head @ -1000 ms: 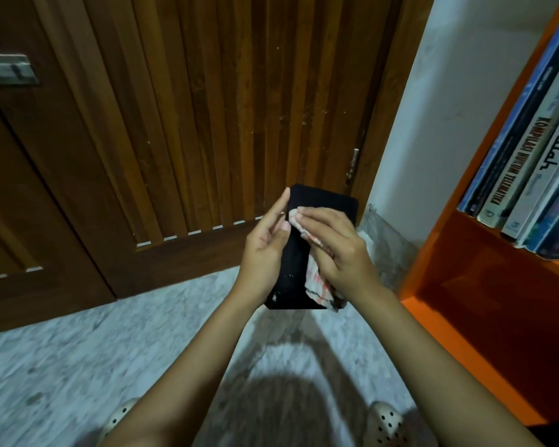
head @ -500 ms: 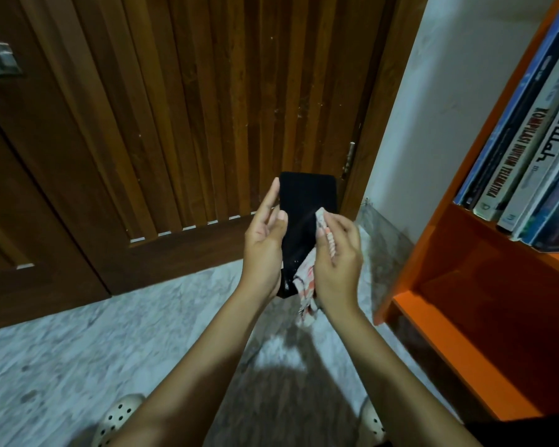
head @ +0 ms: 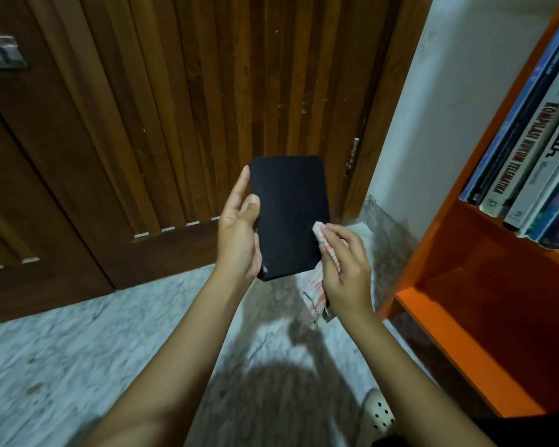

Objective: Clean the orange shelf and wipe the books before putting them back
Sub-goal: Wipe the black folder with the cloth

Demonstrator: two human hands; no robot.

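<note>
Since a second ago the right hand (head: pixel 346 262) has slid from the upper part of the flat black rectangular book (head: pixel 289 217) down to its lower right edge, and the cover now faces the camera more squarely. That hand has its fingers curled round a bunched white-and-orange patterned cloth (head: pixel 317 295), pressing the top of the wad against the cover while the loose end hangs below the wrist. Opposite, the left hand (head: pixel 239 233) holds the book upright by its left edge, thumb on the front and one finger stretched up along the side. So the book is held in the air in front of the brown slatted wooden door (head: pixel 175 124), above the grey-veined marble floor (head: pixel 78 350) and apart from the orange shelf (head: pixel 465 285) at right. A row of leaning books (head: pixel 530 150) stands on the shelf's upper level. A pale perforated shoe (head: pixel 380 414) shows low between the forearms.
</note>
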